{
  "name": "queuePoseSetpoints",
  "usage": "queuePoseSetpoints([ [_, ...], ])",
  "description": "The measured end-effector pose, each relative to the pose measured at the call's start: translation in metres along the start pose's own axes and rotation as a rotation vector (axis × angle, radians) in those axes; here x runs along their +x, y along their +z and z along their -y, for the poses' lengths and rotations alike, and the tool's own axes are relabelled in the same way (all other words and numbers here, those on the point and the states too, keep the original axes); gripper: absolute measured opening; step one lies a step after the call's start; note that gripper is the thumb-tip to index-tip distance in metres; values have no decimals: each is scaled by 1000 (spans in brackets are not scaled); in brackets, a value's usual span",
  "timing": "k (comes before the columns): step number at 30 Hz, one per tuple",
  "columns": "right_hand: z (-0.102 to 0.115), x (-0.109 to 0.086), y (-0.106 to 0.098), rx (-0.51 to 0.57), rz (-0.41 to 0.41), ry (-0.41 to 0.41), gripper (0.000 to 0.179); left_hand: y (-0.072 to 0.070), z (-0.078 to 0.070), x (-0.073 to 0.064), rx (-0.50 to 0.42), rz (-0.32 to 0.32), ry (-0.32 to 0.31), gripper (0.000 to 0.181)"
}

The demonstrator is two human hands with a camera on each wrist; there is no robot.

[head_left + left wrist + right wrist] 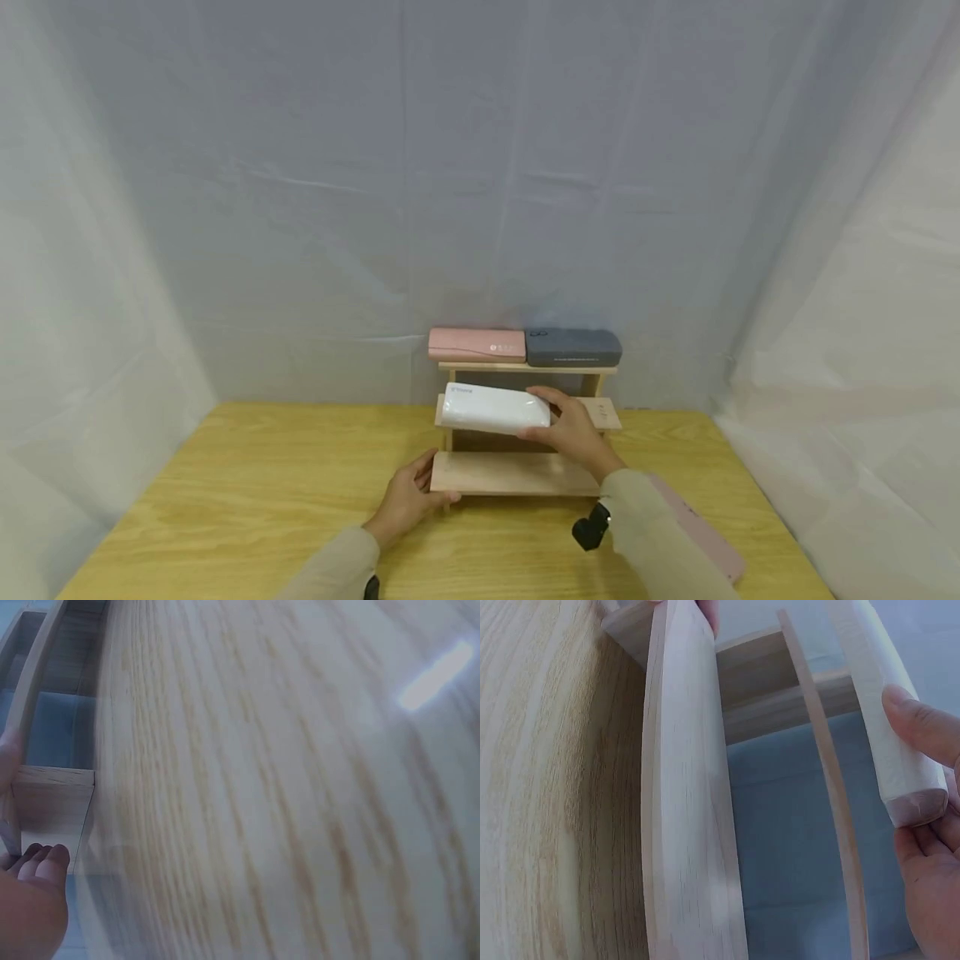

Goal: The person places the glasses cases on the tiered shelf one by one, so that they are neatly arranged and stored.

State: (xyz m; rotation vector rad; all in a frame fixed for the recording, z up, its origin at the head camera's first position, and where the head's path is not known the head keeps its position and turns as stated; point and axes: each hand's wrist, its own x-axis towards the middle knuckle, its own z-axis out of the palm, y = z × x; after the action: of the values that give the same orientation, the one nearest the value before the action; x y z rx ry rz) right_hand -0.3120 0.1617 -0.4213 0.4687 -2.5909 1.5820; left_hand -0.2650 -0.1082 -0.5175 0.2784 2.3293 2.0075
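Note:
My right hand grips the right end of a white glasses case, thumb on one side and fingers on the other. The case lies lengthwise over the middle step of a three-tier wooden display stand. In the right wrist view the white case shows its end between thumb and fingers, beside the middle board. My left hand holds the left end of the lowest step, thumb at its front edge. Seen from the left wrist, the left hand's fingers reach round behind the board.
On the top step a pink glasses case and a dark grey glasses case lie end to end. A pink flat object rests on the wooden table at right, partly hidden by my right sleeve. Pale curtains surround the table.

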Motion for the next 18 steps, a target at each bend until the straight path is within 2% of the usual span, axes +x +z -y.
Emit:
queuePoseSetpoints([
  [5, -4, 10, 6, -2, -7, -19, 64, 0, -1, -1, -4, 4, -3, 94],
  [10, -12, 16, 12, -80, -3, -54, 64, 1, -1, -3, -11, 3, 10, 92],
  [18, -13, 20, 10, -150, 59, -80, 69, 1, -1, -4, -30, -1, 24, 91],
])
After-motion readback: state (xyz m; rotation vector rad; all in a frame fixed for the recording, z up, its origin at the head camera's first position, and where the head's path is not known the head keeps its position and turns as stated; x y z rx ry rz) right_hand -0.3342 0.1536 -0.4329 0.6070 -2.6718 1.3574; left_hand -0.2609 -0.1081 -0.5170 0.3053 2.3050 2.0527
